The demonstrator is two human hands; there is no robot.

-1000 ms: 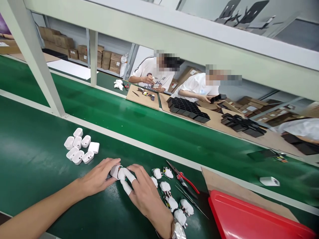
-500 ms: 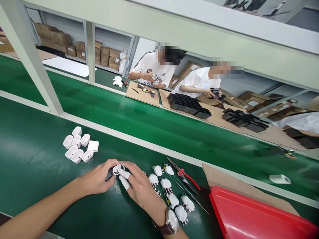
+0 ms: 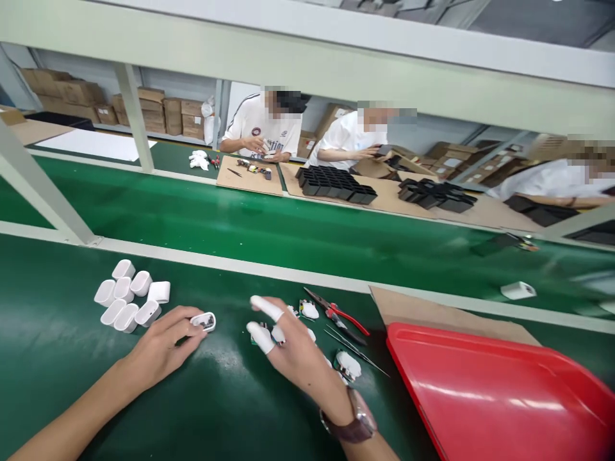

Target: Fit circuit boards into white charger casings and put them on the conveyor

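My left hand grips a small white oval plastic housing between fingers and thumb, its opening facing up with dark parts inside. Apart from it, my right hand has thumb and index finger spread, both in white finger cots, and nothing shows between them. It hovers over a group of small circuit boards with white padding, partly hiding them; one such board lies right of the wrist. Several similar white housings stand clustered beyond my left hand, one lying on its side.
Red-handled pliers and tweezers lie right of the boards. A red plastic tray sits on cardboard at the right. A pale rail crosses behind; co-workers sit across the green belt near black trays.
My right hand has left the housing and moved right over the boards, its fingers now spread. My left hand still holds the housing. The view has shifted.
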